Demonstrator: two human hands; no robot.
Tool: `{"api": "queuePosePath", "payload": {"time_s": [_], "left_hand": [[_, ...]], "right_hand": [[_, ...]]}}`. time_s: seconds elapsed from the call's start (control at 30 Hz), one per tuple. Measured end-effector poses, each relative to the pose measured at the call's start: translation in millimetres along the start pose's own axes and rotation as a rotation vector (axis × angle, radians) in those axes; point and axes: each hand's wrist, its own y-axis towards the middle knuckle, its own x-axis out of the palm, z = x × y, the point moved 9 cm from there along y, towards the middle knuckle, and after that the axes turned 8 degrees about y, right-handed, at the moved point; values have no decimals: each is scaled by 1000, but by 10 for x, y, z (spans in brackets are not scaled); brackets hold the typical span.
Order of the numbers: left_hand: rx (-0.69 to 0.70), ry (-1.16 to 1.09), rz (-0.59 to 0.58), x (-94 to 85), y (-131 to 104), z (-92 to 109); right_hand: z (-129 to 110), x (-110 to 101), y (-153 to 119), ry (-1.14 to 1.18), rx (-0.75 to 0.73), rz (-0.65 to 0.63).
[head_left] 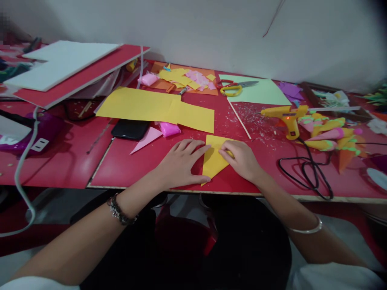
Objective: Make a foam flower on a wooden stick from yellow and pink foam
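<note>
A small piece of yellow paper [211, 161] lies flat at the table's front edge, tapering to a point toward me. My left hand [186, 163] is spread over the tabletop, its thumb and forefinger resting on the paper's left side. On the right side, my right hand [240, 159] has its fingers curled together, pinching the paper's edge. Just behind is a larger folded yellow sheet [145, 104]. A pink paper triangle [147, 139] and a black phone [131, 129] lie to the left, partly near that sheet.
A yellow glue gun [286, 117], its light lit, and its looped black cord [314, 173] lie right, beside several decorated paper cones [329, 133]. Scissors [231, 89] rest on pale green paper [263, 94]. A thin stick [238, 119] lies behind my right hand. White foam board [66, 60] stands left.
</note>
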Motion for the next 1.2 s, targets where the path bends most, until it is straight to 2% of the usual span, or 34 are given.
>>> {"api": "queuePosePath", "payload": {"time_s": [0.27, 0.47, 0.8, 0.9, 1.0, 1.1, 1.2], "left_hand": [[13, 28, -13, -25, -51, 50], [132, 58, -29, -16, -86, 196], [127, -20, -95, 39, -47, 72], [123, -29, -117, 57, -40, 46], [133, -36, -146, 84, -48, 40], [144, -39, -170, 98, -54, 40], [142, -47, -188, 101, -54, 36]], "right_hand": [[4, -3, -7, 27, -7, 12], [-1, -5, -13, 31, -7, 17], [-12, -33, -22, 13, -19, 54], [-144, -100, -100, -48, -59, 104], [-377, -97, -257, -50, -152, 62], [-601, -10, -449, -36, -248, -89], [-724, 43, -582, -42, -303, -191]]}}
